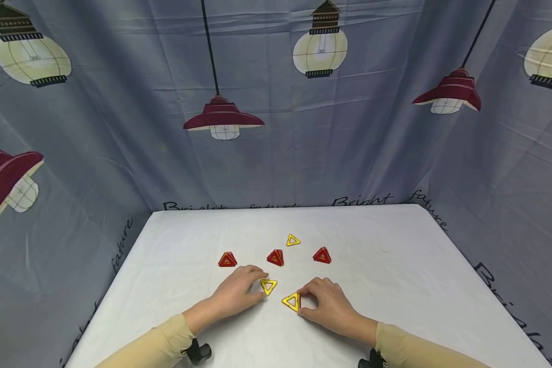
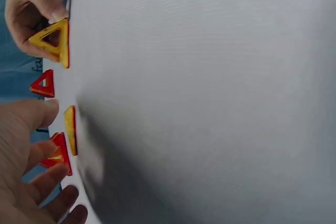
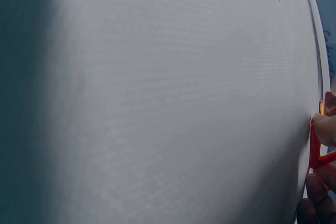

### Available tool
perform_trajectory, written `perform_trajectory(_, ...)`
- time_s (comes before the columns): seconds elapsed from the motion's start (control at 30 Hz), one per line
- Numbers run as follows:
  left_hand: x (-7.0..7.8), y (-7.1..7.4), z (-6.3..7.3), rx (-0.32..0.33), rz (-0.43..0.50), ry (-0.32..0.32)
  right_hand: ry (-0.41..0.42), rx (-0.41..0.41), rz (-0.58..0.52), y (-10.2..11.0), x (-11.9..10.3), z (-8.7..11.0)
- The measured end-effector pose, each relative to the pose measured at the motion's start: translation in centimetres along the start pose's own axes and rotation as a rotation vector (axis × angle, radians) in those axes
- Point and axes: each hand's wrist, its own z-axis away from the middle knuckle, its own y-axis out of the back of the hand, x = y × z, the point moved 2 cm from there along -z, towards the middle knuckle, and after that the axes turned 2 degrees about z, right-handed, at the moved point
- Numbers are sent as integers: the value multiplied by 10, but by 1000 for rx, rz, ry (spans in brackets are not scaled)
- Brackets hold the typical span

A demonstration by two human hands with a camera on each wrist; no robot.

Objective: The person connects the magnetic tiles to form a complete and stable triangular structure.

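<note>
In the head view my left hand (image 1: 236,291) rests near the table beside a yellow triangular magnetic tile (image 1: 269,281). Its fingers are relaxed, and the left wrist view shows a gap between them and that yellow tile (image 2: 71,129). With thumb and fingers, my right hand (image 1: 328,306) pinches a yellow triangular tile piece (image 1: 285,301) that has red along its right side. The left wrist view shows this yellow piece (image 2: 64,45) tilted up in the right hand's grip. Only part of the right hand's fingers (image 3: 326,129) appears in the right wrist view.
Three red triangular shapes, seemingly built of tiles, stand in a row behind the hands: left (image 1: 227,259), middle (image 1: 275,257) and right (image 1: 322,255). Another yellow triangular tile (image 1: 293,244) lies farther back on the white table (image 1: 188,230). Patterned grey-blue cloth (image 1: 276,168) hangs around it.
</note>
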Motion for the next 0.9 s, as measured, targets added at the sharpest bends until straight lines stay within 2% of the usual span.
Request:
perform_trajectory(0.13, -6, -8, -2, 65, 28, 44, 1, 2, 3, 0, 0, 0)
perform_trajectory(0.33, -9, -13, -2, 104, 47, 82, 3, 8, 6, -1, 0, -1)
perform_trajectory(0.9, -6, -15, -5, 129, -21, 56, 5, 8, -3, 0, 1, 0)
